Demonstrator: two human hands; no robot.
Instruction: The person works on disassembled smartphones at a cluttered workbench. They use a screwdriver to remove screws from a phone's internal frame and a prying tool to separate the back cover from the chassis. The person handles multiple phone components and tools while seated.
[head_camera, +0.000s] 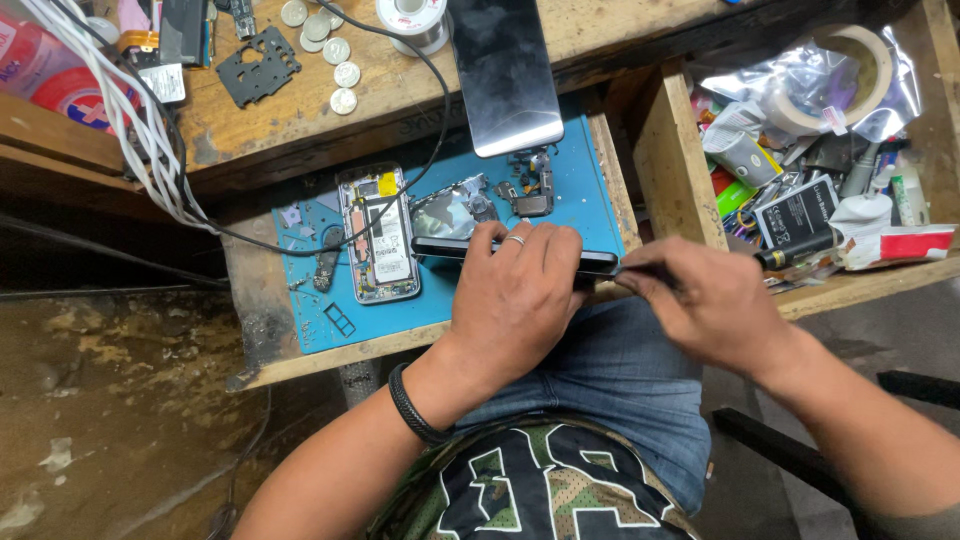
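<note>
Nearest: camouflage jersey (530, 490) and blue jeans (610, 380) of the seated person, cut off at the bottom edge.
Left hand: left hand (515, 295), ring on one finger and a black cord bracelet (412, 408) at the wrist, is clamped over a dark phone (450, 247) held on edge; its fingers hide the phone's middle.
Right hand: right hand (700, 305) is closed around a thin dark tool (775, 258) with a yellow band; the tip meets the phone's right end, but the contact point is too small to make out.
Phone's place: over the front edge of the blue work mat (590, 190), above the person's lap.
Mat: an opened phone body (378, 235) with its battery showing lies just left of the held phone; a loose metal frame piece (450, 207) and small parts (530, 185) sit behind the fingers, partly hidden.
Desk: wooden desk (590, 30) carries a dark glass panel (502, 75) overhanging the mat, coins (330, 45), a solder spool (412, 20) cut off by the top edge, and a black plate (258, 65).
Cables: white cables (130, 120) run off the upper left.
Drawer: open drawer (672, 160) at right holds a tape roll (850, 70) in a clear bag, a flat battery (797, 212) and clutter hard to tell apart.
</note>
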